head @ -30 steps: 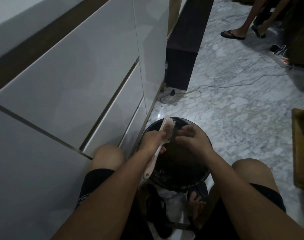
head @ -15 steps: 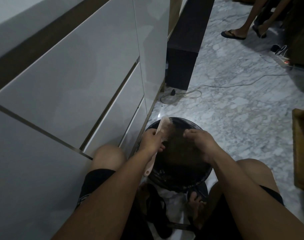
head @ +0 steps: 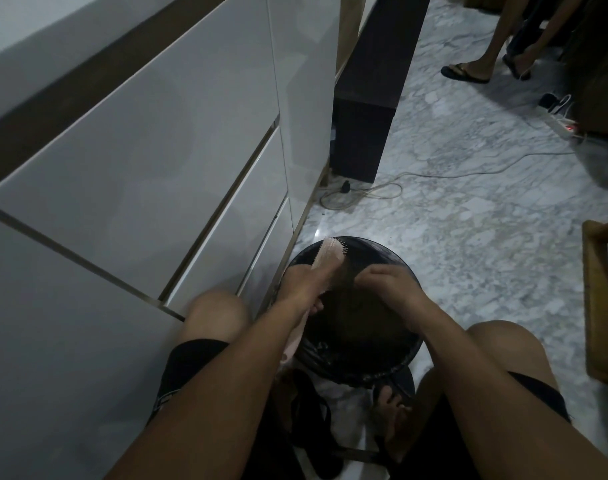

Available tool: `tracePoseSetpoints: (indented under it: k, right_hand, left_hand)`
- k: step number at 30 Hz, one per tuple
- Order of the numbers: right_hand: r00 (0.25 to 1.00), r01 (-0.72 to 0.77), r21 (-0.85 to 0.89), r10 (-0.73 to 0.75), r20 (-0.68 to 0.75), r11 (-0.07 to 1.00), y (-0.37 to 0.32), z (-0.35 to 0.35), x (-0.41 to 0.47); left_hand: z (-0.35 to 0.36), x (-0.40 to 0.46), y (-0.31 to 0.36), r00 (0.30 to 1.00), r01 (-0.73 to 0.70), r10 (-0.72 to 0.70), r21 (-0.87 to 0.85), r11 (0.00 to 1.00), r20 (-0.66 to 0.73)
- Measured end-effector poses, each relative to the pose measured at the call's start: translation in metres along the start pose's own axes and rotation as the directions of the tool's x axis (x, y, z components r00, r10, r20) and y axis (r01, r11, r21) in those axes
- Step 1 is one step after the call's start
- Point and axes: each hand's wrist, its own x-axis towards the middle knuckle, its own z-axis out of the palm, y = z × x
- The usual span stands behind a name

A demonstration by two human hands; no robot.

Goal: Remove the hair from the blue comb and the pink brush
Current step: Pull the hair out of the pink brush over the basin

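Both hands work over the black bin [head: 396,370] between my knees. My left hand [head: 307,284] is wrapped around the neck of the pink brush [head: 330,252], thumb along its back, so the head sticks out toward twelve o'clock with the bristles facing three o'clock. My right hand [head: 385,280] sits just beside it at three o'clock, fingers curled inward and pinched together near the bristles. I think it has a tuft of hair [head: 347,275] between the fingertips, a dark streak hanging from the brush, but the light is dim and I cannot be sure how much.

I judge the brush light and stiff, its smooth plastic a little slippery, so the firm hold at the neck suits it. The handle runs back toward six o'clock under my left forearm. The hair will be soft, tangled and nearly weightless; it is best taken low at the bristle roots and drawn off toward the tips, over the bin so the strands fall inside.

I do not see the blue comb anywhere.

Further out, white cabinet drawers [head: 157,168] fill nine o'clock, and marble floor [head: 469,237] spreads toward two o'clock, with a cable [head: 434,176] trailing across it. Another person's feet in sandals [head: 465,74] stand at one o'clock, well apart from me.
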Motion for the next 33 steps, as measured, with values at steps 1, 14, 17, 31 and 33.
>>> tracePoseSetpoints:
  k: [1, 14, 17, 31, 33]
  right_hand:
    - [1.000, -0.002, -0.034, 0.003, 0.024, 0.999, 0.001, 0.001, 0.000]
    - [0.991, -0.062, -0.013, 0.060, -0.123, 0.998, 0.007, -0.010, 0.007]
    - [0.983, -0.069, -0.002, 0.067, -0.169, 0.998, 0.010, -0.013, 0.008]
    - [0.837, -0.103, -0.045, 0.062, -0.544, 0.994, 0.024, -0.035, 0.019]
    - [0.910, -0.076, -0.093, 0.031, -0.413, 0.993, 0.027, -0.026, 0.018]
  left_hand:
    - [-0.001, -0.001, -0.001, 1.000, -0.013, 0.013, 0.018, 1.000, 0.001]
    - [-0.006, 0.004, -0.006, 0.990, -0.110, 0.109, -0.002, 0.994, -0.086]
    - [-0.004, 0.003, -0.005, 0.991, -0.105, 0.108, 0.033, 0.994, -0.080]
    - [-0.014, 0.010, -0.002, 0.992, -0.012, -0.020, -0.248, 0.969, -0.125]
    - [-0.010, 0.006, 0.000, 1.000, 0.003, -0.008, -0.279, 0.960, -0.016]
